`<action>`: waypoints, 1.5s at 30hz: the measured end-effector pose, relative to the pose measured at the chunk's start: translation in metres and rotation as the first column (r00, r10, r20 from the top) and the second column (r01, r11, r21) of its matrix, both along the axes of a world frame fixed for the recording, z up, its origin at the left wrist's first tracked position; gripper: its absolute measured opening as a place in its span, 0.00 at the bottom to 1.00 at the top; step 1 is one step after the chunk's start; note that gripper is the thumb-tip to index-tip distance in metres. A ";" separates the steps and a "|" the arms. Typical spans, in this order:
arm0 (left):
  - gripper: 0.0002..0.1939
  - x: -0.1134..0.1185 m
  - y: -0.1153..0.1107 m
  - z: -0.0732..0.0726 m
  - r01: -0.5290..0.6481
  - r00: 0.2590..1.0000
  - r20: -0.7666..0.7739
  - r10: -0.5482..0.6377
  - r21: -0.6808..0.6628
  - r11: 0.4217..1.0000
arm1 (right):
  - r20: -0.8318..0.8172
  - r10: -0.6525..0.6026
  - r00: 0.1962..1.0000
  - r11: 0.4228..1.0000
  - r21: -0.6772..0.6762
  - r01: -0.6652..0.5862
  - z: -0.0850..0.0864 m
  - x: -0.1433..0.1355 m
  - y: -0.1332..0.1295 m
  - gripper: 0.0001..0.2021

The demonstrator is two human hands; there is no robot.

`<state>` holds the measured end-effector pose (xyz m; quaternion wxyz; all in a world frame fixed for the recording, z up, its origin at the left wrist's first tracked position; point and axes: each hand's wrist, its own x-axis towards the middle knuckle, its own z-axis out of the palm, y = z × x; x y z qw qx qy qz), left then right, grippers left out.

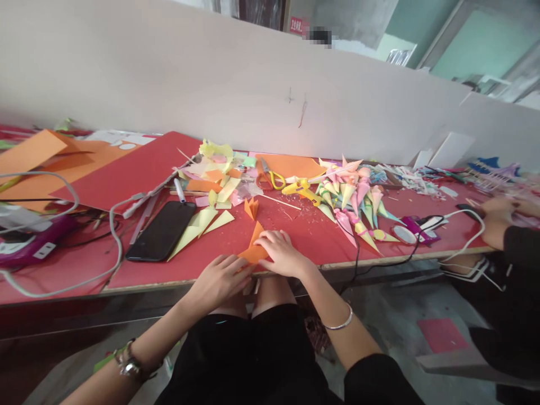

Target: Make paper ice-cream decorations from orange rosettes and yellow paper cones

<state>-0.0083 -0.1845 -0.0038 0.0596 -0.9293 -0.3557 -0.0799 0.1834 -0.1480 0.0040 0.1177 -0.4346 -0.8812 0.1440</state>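
Observation:
An orange paper piece (253, 254) with a pointed tip lies at the table's front edge, between my hands. My left hand (224, 279) has its fingers on the paper's lower left side. On the right side, my right hand (282, 252) grips the same paper with bent fingers. Just beyond stands a small folded orange paper (251, 208). Pale yellow paper pieces (194, 229) lie to the left, beside a black phone (161, 232). Farther back are scissors (271, 178) and a yellow glue gun (302, 191).
Many coloured paper cones (352, 194) are piled at the right, near a cable and a purple power strip (422, 229). Large red sheets (130, 169) and white cables cover the left. Another person's hands (500, 211) are at the far right.

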 end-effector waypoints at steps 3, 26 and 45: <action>0.13 -0.005 0.004 -0.002 -0.061 0.989 0.130 0.069 -0.069 0.996 | -0.019 0.015 1.000 1.000 -0.020 -0.016 -0.001 -0.001 0.000 0.17; 0.15 0.042 0.036 -0.005 -0.212 0.967 0.110 0.232 -0.164 0.963 | -0.432 -0.091 0.897 0.989 -0.147 0.029 -0.008 0.046 0.036 0.13; 0.20 0.058 0.037 0.005 -0.466 0.885 -0.052 0.463 -0.078 0.882 | -0.378 -0.489 0.786 0.872 -0.209 0.443 -0.018 0.015 0.021 0.06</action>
